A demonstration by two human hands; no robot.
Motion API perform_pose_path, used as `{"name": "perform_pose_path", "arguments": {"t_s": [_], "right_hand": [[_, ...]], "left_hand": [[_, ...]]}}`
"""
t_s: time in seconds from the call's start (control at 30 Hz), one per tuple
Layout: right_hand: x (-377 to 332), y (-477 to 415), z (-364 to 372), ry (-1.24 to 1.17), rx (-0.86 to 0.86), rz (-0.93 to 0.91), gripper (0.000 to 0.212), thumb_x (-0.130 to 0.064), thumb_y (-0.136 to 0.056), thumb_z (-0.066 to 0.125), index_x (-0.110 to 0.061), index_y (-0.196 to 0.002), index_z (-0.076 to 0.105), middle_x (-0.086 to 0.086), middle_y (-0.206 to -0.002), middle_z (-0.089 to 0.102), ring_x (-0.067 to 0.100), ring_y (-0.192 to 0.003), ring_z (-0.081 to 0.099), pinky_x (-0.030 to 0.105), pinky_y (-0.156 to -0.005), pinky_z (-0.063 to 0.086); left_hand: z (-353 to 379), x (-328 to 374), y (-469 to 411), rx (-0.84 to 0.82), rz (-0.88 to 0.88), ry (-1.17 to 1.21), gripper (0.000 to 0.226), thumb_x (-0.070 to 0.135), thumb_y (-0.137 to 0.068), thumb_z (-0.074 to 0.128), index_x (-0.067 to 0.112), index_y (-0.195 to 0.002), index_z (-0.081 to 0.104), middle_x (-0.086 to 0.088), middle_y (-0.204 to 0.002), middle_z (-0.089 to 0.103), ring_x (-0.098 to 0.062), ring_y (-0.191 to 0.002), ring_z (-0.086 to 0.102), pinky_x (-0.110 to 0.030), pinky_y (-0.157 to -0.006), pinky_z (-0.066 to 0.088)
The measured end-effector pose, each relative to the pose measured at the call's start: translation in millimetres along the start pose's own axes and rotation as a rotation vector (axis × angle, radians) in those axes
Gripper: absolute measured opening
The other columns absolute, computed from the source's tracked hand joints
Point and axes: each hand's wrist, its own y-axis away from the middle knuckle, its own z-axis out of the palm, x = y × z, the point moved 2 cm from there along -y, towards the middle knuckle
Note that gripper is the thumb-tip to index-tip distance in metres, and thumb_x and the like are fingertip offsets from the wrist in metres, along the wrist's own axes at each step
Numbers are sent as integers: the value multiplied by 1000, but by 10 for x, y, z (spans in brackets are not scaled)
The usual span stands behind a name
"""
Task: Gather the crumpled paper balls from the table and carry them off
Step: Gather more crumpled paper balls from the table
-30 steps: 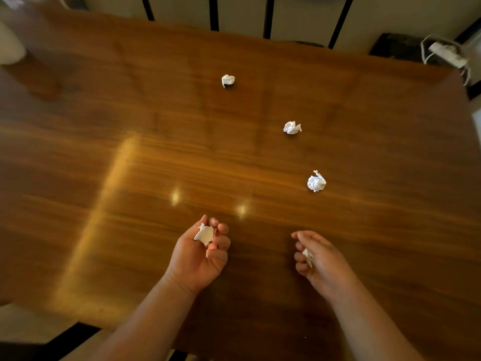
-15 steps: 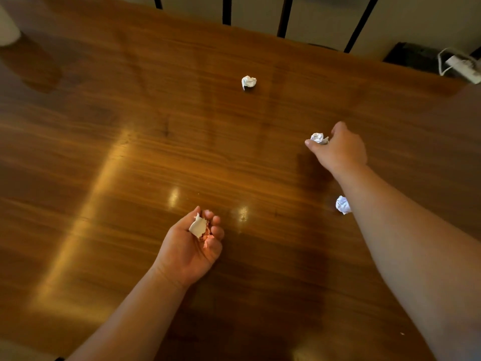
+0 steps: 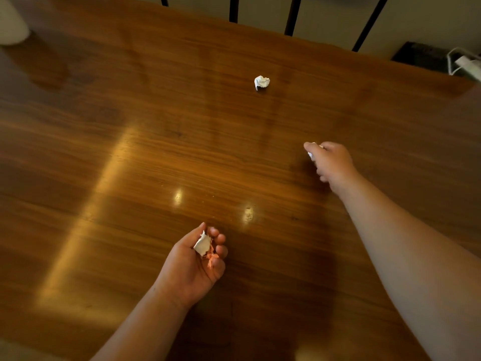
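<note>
The left hand (image 3: 194, 267) rests near the front of the wooden bench (image 3: 130, 157), palm up, fingers (image 3: 220, 250) curled around a crumpled paper ball (image 3: 203, 244). The right hand (image 3: 331, 162) is extended further out, closed on white paper (image 3: 310, 154). One loose paper ball (image 3: 261, 82) lies beyond both hands, well apart.

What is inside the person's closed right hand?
A bit of crumpled white paper pokes out between the fingers of the right hand. The fingers cover the rest, so how much it holds cannot be told.
</note>
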Motion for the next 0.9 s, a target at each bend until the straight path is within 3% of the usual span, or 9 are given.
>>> {"name": "perform_pose_path", "arguments": {"t_s": [0.1,0.27,0.43,0.53,0.67,0.8,0.9], "right_hand": [[158,513,240,-650,-184,240,20,-35,-80,59,-17,-87,55,2,-61,53,8,-39,35,18,-32,23],[482,1524,501,-1055,-426,404,14,-21,-72,56,-11,-77,48,5,-55,52,7,-31,32,16,-27,19],[654,2307,612,-1169,-487,467,31,-17,-74,50,-5,-100,64,3,-47,46,7,-28,31,12,-28,21],[685,2692,636,-1222,-512,555,15,-21,-81,52,-9,-87,57,2,-49,47,6,-29,33,13,-27,22],[721,3170,665,-1069,-494,693,33,-38,-91,56,-12,-70,55,8,-65,58,7,-36,42,16,-26,28],[701,3580,631,-959,-486,745,22,-25,-92,58,-7,-81,59,14,-79,70,13,-53,60,19,-35,45],[711,3827,600,-887,-518,780,20,-25,-93,58,-6,-86,61,11,-73,68,13,-53,61,19,-36,45]], "left_hand": [[-32,-45,96,10,-25,-13,25,32,-91,54,12,-78,65,-5,-78,62,-13,-59,59,-23,-42,48],[-89,-115,361,18,-61,-54,28,32,-91,54,12,-77,65,-5,-77,62,-13,-58,59,-22,-43,48],[-194,-171,672,31,-111,-124,29,33,-92,53,13,-75,66,-4,-76,62,-12,-60,58,-20,-48,47],[-280,-231,913,50,-141,-156,27,32,-90,54,12,-75,65,-5,-74,62,-12,-57,58,-20,-41,47],[-420,-313,1293,53,-134,-194,25,32,-87,57,12,-75,66,-5,-75,63,-13,-58,59,-22,-41,47],[-562,-437,1724,60,-69,-161,25,32,-87,58,12,-74,68,-5,-76,63,-14,-59,59,-22,-43,47],[-671,-607,2060,90,11,-101,26,33,-87,57,13,-74,67,-4,-75,63,-13,-60,59,-21,-45,46]]}}
